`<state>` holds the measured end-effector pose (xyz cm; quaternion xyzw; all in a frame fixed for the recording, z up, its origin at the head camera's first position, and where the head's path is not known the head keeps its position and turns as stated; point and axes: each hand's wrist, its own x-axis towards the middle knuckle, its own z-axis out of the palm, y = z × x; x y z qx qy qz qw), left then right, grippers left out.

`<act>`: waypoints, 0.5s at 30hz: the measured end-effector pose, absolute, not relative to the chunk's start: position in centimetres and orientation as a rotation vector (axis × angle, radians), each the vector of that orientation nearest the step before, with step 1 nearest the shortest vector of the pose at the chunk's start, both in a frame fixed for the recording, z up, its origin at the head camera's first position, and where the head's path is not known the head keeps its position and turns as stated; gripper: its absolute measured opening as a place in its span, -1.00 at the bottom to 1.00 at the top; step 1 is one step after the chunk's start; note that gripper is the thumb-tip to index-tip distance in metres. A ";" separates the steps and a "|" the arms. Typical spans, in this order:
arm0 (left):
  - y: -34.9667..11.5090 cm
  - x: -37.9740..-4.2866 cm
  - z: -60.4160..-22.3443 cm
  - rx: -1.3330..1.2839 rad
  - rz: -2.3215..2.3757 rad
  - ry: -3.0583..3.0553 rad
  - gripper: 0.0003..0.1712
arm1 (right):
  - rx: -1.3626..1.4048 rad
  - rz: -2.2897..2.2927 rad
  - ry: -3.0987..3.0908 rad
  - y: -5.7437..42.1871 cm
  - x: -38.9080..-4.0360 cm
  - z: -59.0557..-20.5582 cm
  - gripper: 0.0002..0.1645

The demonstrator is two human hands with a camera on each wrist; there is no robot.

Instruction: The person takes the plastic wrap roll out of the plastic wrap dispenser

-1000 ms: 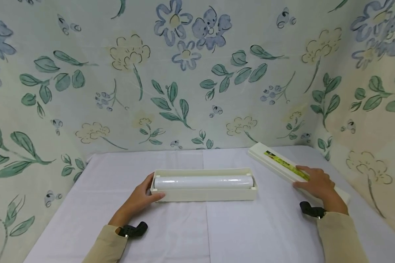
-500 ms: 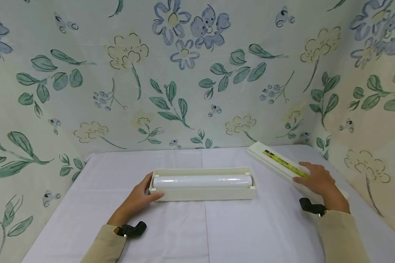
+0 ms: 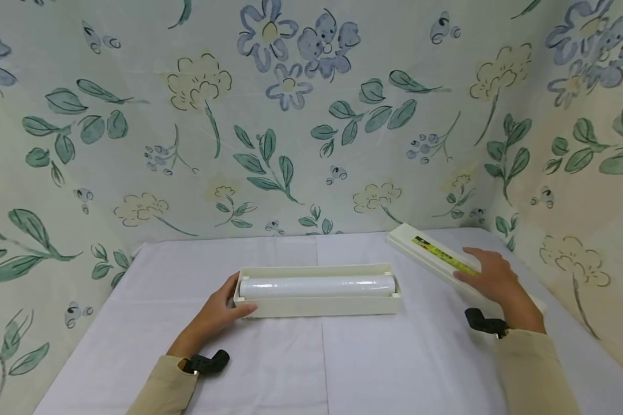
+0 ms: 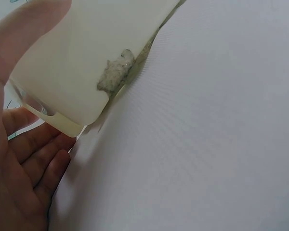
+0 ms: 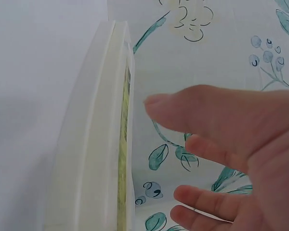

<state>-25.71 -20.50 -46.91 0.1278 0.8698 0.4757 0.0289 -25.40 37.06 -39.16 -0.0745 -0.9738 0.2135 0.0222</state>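
Note:
A long cream plastic-wrap dispenser box (image 3: 322, 307) lies lidless at mid-table, a shiny white roll of plastic wrap (image 3: 316, 285) inside it. My left hand (image 3: 220, 311) grips the box's left end, thumb on the front wall and fingers round the end. In the left wrist view, a greyish patch (image 4: 116, 72) marks the box wall (image 4: 62, 62) near its lower edge. The cream lid (image 3: 406, 236), with a yellow-green label (image 3: 441, 255), lies slanted at the right. My right hand (image 3: 493, 279) hovers over its near half; the right wrist view shows the fingers extended and apart from the lid (image 5: 98, 134).
A white cloth (image 3: 280, 369) with fold creases covers the table. Floral fabric walls (image 3: 291, 144) rise behind the table and along both sides. Each wrist carries a black strap-on camera mount, the left one (image 3: 207, 362) and the right one (image 3: 483, 323).
My right hand has let go of the lid and lifted slightly off it, its fingers straightening. The lid stays in place, and my left hand keeps its grip on the box.

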 end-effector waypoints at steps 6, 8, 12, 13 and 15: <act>-20.6 -25.8 -47.0 0.395 1.457 2.686 0.07 | -0.169 0.630 -2.984 35.8 -25.3 -38.3 -0.04; -20.6 -25.9 -47.1 0.404 1.463 2.684 0.06 | -0.153 0.613 -2.969 35.3 -25.1 -38.0 -0.06; -20.7 -25.9 -47.1 0.411 1.470 2.688 0.05 | -0.133 0.635 -2.948 34.4 -25.1 -37.6 -0.07; -20.7 -25.9 -47.1 0.412 1.469 2.689 0.05 | -0.129 0.647 -2.944 34.2 -25.1 -37.6 -0.07; -20.7 -25.9 -47.1 0.409 1.469 2.690 0.06 | -0.114 0.674 -2.934 33.9 -25.2 -37.6 -0.08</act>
